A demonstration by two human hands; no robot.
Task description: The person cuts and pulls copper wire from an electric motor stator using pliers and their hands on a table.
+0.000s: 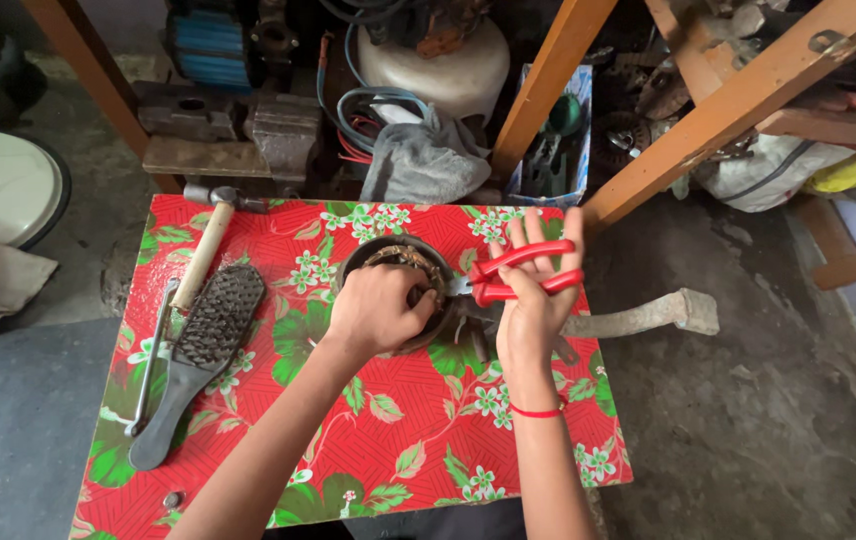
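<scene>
Both hands work at the counter's (398,440) centre. The left hand (380,308) is curled over a round metal part (388,258), gripping it. At its three o'clock the right hand (531,300), fingers spread, holds red-handled pliers (518,272); their jaws seem to reach the part, though the hand hides them. A wire brush (198,350) and a hammer (203,250) lie at nine o'clock.

One package shows: an open cardboard box (551,150), blue and white with a printed pattern, standing on the floor just beyond the far edge of the red floral surface (388,450), beside an orange wooden leg and holding dark metal parts. No signs or screens appear.
</scene>
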